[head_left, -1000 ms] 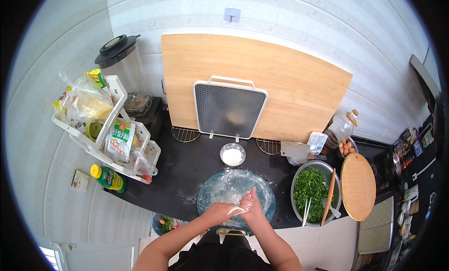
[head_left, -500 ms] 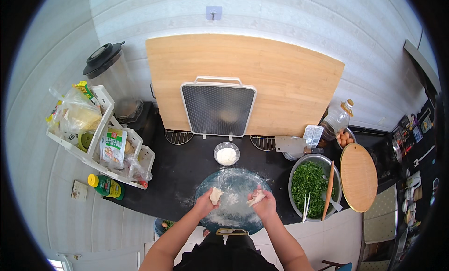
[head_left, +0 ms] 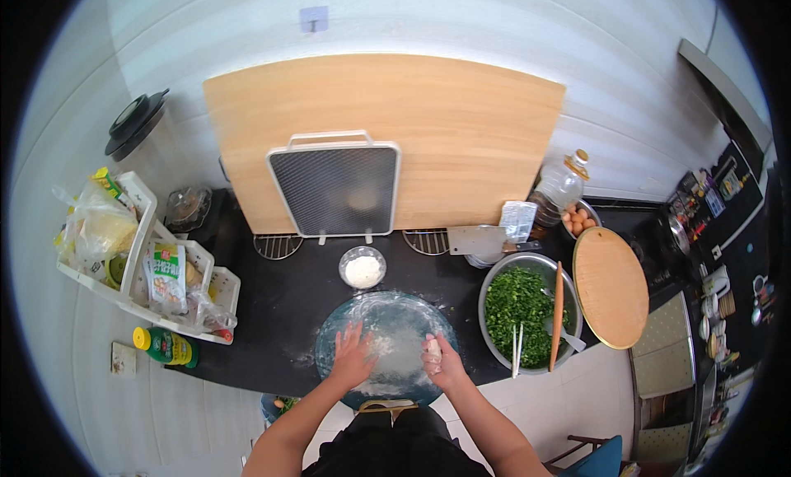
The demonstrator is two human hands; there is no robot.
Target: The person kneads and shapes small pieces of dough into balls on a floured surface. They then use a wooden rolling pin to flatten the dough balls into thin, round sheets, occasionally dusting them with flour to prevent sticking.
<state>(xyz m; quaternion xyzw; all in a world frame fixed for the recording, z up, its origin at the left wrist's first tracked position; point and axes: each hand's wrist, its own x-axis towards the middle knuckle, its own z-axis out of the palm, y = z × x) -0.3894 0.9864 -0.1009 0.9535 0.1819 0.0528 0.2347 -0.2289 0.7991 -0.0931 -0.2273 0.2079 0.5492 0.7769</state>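
Note:
A round glassy blue-green board [head_left: 412,384], dusted with white flour, lies at the counter's front edge. Over its left half my left hand [head_left: 353,357] is spread palm down, fingers stretched apart. A small whitish patch of flour or dough [head_left: 381,345] shows beside its thumb; whatever lies under the palm is hidden. Above the board's right side my right hand [head_left: 445,366] is closed around a pale piece of dough [head_left: 433,348], part of which sticks out at the fingers. Just behind the board stands a clear bowl of flour [head_left: 362,271].
To the right, a metal bowl [head_left: 488,345] of chopped greens carries a rolling pin [head_left: 558,312] and white chopsticks [head_left: 517,349] across its rim. A round wooden board [head_left: 611,287] leans beside it. A cleaver [head_left: 478,240] lies behind. White baskets [head_left: 136,292] stand left.
My left hand has come down from holding dough to lying spread over the board. My right fingers have closed more tightly around their dough. The whole view has shifted, moving things leftward.

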